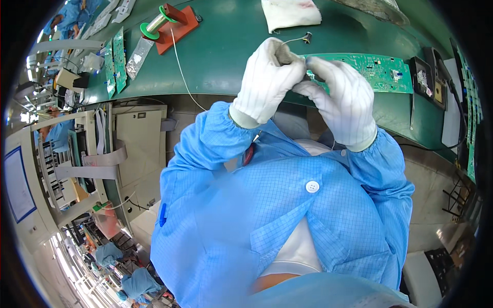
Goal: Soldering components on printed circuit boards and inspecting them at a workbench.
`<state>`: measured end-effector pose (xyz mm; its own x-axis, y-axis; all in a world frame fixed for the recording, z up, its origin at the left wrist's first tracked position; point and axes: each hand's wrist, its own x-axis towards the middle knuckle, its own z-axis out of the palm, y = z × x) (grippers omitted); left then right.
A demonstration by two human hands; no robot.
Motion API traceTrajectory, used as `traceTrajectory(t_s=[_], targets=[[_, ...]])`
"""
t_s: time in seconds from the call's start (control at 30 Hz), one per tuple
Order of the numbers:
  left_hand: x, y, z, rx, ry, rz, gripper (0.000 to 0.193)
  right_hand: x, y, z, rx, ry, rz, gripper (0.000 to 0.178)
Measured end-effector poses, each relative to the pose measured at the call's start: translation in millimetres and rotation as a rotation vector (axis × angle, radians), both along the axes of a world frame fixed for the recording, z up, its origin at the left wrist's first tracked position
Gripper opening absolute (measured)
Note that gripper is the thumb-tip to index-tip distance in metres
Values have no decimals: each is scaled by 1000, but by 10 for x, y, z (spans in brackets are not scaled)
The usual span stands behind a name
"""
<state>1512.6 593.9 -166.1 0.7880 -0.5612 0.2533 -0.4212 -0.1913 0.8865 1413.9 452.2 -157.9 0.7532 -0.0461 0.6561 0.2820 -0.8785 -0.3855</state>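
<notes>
My left hand [268,79], in a white ribbed glove, is closed with its fingertips pinched. A thin pale wire [292,40] runs out from its top, ending at a small dark part [307,37] just above the bench. My right hand [345,100], also gloved in white, is bent inward, thumb and fingertips together and nearly meeting the left ones. What lies between the right fingertips is hidden. Beyond the right hand, a long green circuit board [377,71] lies flat on the bench, its left part partly covered by that hand.
The green bench [226,46] holds a red stand [179,28] with a solder spool [158,23]; its strand hangs past the front edge. More circuit boards [119,59] lie left beside a clear bag [138,59]. A white cloth [291,14] lies at the back, a black device [429,77] right.
</notes>
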Motion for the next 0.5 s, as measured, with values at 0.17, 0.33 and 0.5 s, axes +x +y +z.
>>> traceTrajectory(t_s=[0.17, 0.33, 0.5], targets=[[-118, -14, -37, -46, 322, -52, 24, -111, 7, -210, -54, 39, -22, 36], [-150, -54, -169, -77, 144, -125, 22, -119, -33, -308, -80, -59, -57, 34], [-23, -29, -166, 59, -46, -95, 24, -149, -289, -318, 170, 113, -222, 33]])
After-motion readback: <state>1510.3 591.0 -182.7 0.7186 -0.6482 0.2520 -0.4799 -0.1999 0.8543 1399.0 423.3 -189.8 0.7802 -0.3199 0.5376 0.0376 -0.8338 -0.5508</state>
